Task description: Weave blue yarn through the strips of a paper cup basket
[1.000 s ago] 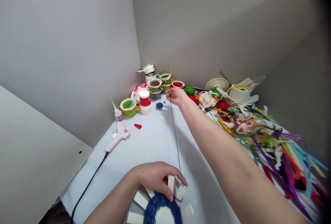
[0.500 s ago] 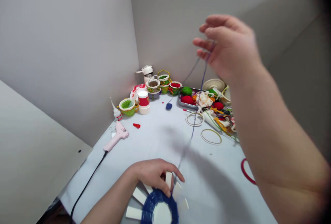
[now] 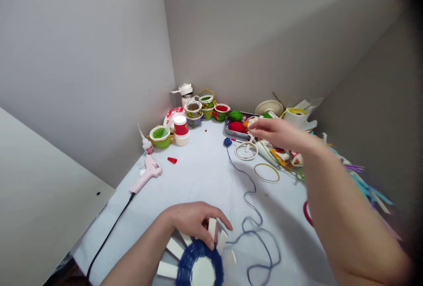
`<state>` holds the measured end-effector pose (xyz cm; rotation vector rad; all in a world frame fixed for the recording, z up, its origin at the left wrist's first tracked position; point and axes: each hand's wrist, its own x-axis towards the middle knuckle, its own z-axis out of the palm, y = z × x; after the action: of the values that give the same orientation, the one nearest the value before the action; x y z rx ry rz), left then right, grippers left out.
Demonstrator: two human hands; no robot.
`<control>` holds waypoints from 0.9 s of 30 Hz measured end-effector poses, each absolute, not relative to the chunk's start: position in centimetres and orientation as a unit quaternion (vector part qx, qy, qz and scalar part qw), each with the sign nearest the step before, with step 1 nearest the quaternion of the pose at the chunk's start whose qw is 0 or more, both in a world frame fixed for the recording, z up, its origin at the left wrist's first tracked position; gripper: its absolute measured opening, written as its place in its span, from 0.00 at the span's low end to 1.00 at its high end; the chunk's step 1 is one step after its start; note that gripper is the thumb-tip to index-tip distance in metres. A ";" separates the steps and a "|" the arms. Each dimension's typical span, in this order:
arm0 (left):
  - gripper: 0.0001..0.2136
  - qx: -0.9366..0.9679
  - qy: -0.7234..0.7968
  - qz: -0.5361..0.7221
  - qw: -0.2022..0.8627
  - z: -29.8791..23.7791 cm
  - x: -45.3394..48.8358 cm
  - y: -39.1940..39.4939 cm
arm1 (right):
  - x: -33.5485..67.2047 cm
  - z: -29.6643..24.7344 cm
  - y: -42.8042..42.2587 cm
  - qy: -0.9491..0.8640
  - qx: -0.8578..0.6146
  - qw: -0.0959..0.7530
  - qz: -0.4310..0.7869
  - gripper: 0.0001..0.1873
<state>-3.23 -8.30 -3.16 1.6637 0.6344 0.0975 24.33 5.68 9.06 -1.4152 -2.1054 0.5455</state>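
Observation:
At the bottom of the head view lies a round white piece with flat strips sticking out and blue yarn woven around it, a basket base (image 3: 185, 266). My left hand (image 3: 194, 221) is closed on its upper rim, thumb on the blue weave by an upright strip. Loose blue yarn (image 3: 250, 192) winds over the table from beside the base to a small blue yarn ball (image 3: 228, 142). Above the right side of the table hovers my right hand (image 3: 276, 132), fingers stretched out and nothing visible in them. It partly covers the metal tray (image 3: 238, 134) of yarn balls.
A pink glue gun (image 3: 147, 174) with a black cord lies at left, near a glue bottle (image 3: 147, 146) and a red cap (image 3: 172, 160). Small decorated baskets (image 3: 221, 112) stand at the back. Two hoops (image 3: 267, 180) and craft scraps (image 3: 284, 158) lie at right.
My right hand has come down from high up and let go of the blue yarn, which now lies slack in curves. The yarn ball has shifted right. My left hand keeps its hold.

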 end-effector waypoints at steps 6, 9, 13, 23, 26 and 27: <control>0.29 0.740 0.290 0.043 0.606 -3.5 -3.2 -8.2 | 18.2 0.4 10.0 -0.746 -0.615 0.190 0.169 0.10; 0.29 0.732 0.294 0.042 0.614 -3.6 -3.2 -8.2 | 16.4 -1.6 10.3 -0.723 -0.624 0.226 0.192 0.08; 0.29 0.732 0.292 0.038 0.615 -3.5 -3.2 -8.2 | 15.1 -1.3 10.1 -0.701 -0.585 0.293 0.284 0.13; 0.28 0.742 0.293 0.037 0.601 -3.4 -3.2 -8.2 | 13.6 -0.7 9.6 -0.491 -0.483 0.349 0.635 0.15; 0.28 0.741 0.288 0.037 0.605 -3.5 -3.3 -8.2 | 12.8 -0.6 11.0 -0.426 -0.498 0.366 0.661 0.15; 0.28 0.740 0.286 0.037 0.607 -3.5 -3.3 -8.2 | 12.6 -0.2 11.7 -0.410 -0.502 0.375 0.662 0.14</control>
<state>-3.26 -8.21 -3.46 1.7116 0.6622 0.0847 12.58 11.74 -0.23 -1.2850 -1.0503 1.6956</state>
